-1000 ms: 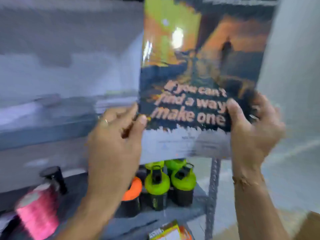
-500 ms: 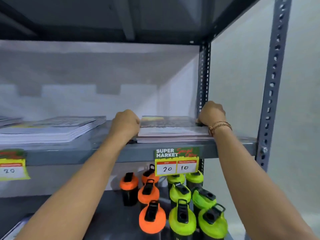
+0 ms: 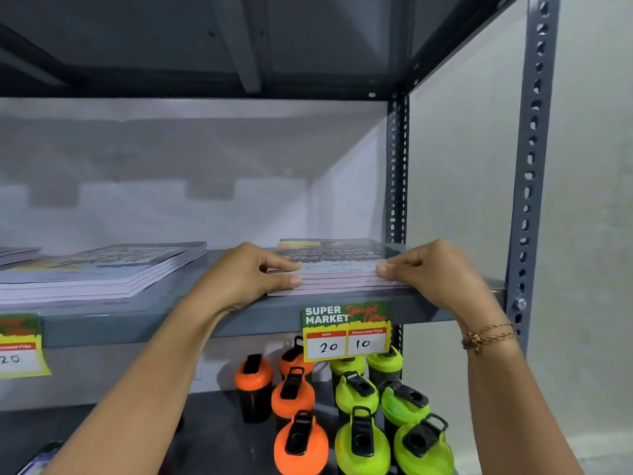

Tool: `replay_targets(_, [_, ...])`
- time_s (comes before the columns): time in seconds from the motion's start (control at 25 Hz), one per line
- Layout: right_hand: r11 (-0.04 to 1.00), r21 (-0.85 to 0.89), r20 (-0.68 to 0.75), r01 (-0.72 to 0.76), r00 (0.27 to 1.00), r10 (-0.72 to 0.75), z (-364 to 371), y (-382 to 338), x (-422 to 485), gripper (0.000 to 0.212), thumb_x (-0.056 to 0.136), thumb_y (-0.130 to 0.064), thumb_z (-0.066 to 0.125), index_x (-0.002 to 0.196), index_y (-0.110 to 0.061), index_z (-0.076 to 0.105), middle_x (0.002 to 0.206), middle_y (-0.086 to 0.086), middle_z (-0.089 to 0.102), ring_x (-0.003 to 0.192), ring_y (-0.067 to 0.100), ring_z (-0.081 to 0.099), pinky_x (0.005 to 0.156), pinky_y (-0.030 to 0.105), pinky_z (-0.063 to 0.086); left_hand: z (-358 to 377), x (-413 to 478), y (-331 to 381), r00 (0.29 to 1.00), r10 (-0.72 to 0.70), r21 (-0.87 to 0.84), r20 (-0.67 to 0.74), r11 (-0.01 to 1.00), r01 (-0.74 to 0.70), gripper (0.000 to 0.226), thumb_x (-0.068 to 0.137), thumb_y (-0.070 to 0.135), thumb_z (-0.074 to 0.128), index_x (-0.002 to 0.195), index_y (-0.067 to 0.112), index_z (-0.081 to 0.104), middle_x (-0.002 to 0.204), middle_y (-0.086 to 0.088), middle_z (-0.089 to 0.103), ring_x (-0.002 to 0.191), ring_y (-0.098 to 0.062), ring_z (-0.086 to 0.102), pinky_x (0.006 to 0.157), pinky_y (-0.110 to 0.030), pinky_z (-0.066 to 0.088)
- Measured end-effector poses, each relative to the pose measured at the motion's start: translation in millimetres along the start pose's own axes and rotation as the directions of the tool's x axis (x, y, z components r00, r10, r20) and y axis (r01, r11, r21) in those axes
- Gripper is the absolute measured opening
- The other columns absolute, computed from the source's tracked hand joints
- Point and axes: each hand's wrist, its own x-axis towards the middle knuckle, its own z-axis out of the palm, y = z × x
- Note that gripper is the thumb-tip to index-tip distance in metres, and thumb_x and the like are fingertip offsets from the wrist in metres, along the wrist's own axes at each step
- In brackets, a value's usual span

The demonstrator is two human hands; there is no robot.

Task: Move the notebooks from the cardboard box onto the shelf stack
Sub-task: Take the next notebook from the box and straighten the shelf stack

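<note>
Head view. Saw a grey metal shelf (image 3: 239, 317) at chest height, with a stack (image 3: 337, 269) of notebooks lying flat near its right end, front edges about flush with the shelf lip. Top cover dark with orange and yellow print, lettering partly readable as "make one". Found the left hand (image 3: 246, 279) at the stack's left front corner: thumb on the top cover, fingertips (image 3: 294, 281) against the page edges, so clamped on that corner. Found the right hand (image 3: 435, 272) at the right front corner, thumb tip on top, curled fingers pressed to the side, likewise clamped on the stack. Noted a thread bracelet (image 3: 488, 337) on the right wrist.

Further left on the same shelf, well apart from the held stack, lay a second pile (image 3: 109, 269) of notebooks, also flat, slightly fanned. Could just make out a third pile (image 3: 17, 253) at the far left edge, mostly cut off.

Stuck to the shelf lip just below the held stack: a price tag (image 3: 346, 330) reading "SUPER MARKET", 20 and 10. Another tag (image 3: 20, 347) at the left, partly cropped.

On the lower shelf, directly beneath: orange-lidded bottles (image 3: 293, 395) beside green-lidded bottles (image 3: 359, 395), all upright, packed close. Perforated uprights (image 3: 529, 173) at the right; pale wall behind. No cardboard box in view.
</note>
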Motion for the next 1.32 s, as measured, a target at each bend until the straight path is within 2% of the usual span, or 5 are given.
replay_targets(0.2, [0.998,-0.025,-0.033,0.057,0.998,-0.058,2.0,8.1,1.4,0.032,0.079,-0.038,0.071,0.103,-0.018,0.074,0.112,0.006,0.073,0.094,0.017,0.064,0.063,0.021,0.04,4.8,-2.7,2.6,0.997,-0.013,0.022,-0.072,1.0,0.015,0.038,0.077,0.026,0.075,0.114,0.018,0.069,0.128,0.001,0.065,0.111,-0.007,0.058,0.087,-0.018,0.035])
replay_targets(0.36, [0.985,-0.086,-0.083,0.147,0.985,-0.154,-4.9,19.1,-10.3,0.03,0.083,-0.029,0.069,0.112,-0.019,0.07,0.123,0.002,0.067,0.108,0.01,0.06,0.078,0.003,0.032,5.7,-9.5,0.1,0.966,-0.05,0.071,-0.254,0.995,0.07,0.035,0.077,0.027,0.076,0.11,0.02,0.072,0.121,-0.005,0.069,0.108,-0.016,0.061,0.082,-0.019,0.036])
replay_targets(0.52, [0.977,-0.119,-0.08,0.174,0.98,-0.184,-5.6,24.7,-11.3,0.03,0.084,-0.026,0.068,0.114,-0.021,0.068,0.126,0.003,0.065,0.12,0.013,0.057,0.097,0.012,0.034,7.1,-11.5,-1.6,0.956,-0.062,0.075,-0.285,0.993,0.086,0.034,0.078,0.025,0.075,0.111,0.021,0.071,0.125,-0.004,0.067,0.117,-0.017,0.058,0.083,-0.019,0.035])
replay_targets(0.96, [0.982,-0.118,-0.08,0.15,0.984,-0.16,-7.5,27.0,-1.9,0.029,0.082,-0.026,0.071,0.11,-0.022,0.07,0.114,0.004,0.072,0.09,0.004,0.053,0.08,0.013,0.035,14.3,-17.0,-2.6,0.931,-0.044,0.047,-0.362,0.997,0.065,0.036,0.078,0.02,0.075,0.114,0.015,0.07,0.119,-0.006,0.07,0.109,-0.011,0.06,0.083,-0.016,0.034])
replay_targets(1.32, [0.981,-0.109,-0.085,0.163,0.981,-0.173,-6.5,29.3,-2.2,0.028,0.084,-0.028,0.069,0.111,-0.021,0.07,0.121,-0.002,0.069,0.106,0.009,0.058,0.083,0.013,0.034,16.5,-22.7,-6.1,0.91,-0.009,0.052,-0.415,0.998,0.033,0.033,0.081,0.025,0.071,0.113,0.016,0.07,0.119,-0.001,0.071,0.114,-0.01,0.059,0.089,-0.012,0.033])
